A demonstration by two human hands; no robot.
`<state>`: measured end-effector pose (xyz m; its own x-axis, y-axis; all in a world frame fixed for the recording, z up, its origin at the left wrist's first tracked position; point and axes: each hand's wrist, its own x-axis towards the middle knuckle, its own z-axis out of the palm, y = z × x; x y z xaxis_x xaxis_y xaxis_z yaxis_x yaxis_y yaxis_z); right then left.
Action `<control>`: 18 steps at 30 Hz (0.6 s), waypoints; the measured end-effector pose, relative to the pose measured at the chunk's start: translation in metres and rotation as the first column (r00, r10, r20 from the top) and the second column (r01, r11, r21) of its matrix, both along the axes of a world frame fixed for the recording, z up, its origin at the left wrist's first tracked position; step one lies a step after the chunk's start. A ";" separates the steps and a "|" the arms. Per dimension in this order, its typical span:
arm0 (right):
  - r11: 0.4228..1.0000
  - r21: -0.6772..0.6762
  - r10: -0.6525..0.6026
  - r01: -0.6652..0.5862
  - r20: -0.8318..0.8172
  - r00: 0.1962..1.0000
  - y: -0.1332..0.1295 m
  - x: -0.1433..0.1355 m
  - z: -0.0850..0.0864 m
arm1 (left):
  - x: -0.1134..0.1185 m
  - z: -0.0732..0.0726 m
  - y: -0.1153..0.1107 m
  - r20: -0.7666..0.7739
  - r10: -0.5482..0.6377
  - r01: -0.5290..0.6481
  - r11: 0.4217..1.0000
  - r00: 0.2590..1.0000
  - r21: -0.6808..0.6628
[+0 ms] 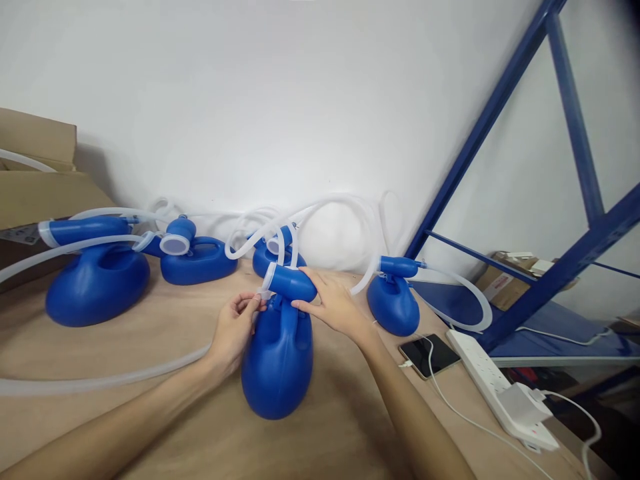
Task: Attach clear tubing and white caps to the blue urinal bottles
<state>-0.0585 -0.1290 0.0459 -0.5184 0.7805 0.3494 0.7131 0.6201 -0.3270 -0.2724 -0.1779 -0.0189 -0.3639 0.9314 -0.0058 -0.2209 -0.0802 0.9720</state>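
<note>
And here, mid-bench and forward of the back edge, stands the blue bottle, upright, its handle towards us! The right hand is clamped over the bent blue neck, thumb below, while the left hand has thumb and fingertips together on the clear tab just under the neck's white rim. Three more bottles line the back edge to the left, another sits by the back right corner, pale hoses looping behind, and down the right edge, a phone beside a white power strip
</note>
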 end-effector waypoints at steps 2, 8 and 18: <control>1.000 0.012 0.000 0.000 0.012 1.000 -0.001 -0.001 0.001 | -0.002 -0.002 0.001 -0.048 0.019 -0.019 1.000 0.999 0.009; 1.000 -0.004 -0.018 0.018 -0.018 1.000 0.001 0.000 -0.001 | -0.003 -0.015 0.000 -0.184 -0.093 0.107 0.992 0.979 0.072; 1.000 0.013 0.006 -0.006 -0.038 0.999 0.003 0.000 -0.005 | 0.002 -0.008 -0.005 0.075 -0.087 0.083 0.995 0.993 0.053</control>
<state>-0.0585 -0.1263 0.0414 -0.5095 0.7726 0.3789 0.6966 0.6288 -0.3455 -0.2701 -0.1828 -0.0267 -0.2839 0.9587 0.0165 -0.3028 -0.1060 0.9471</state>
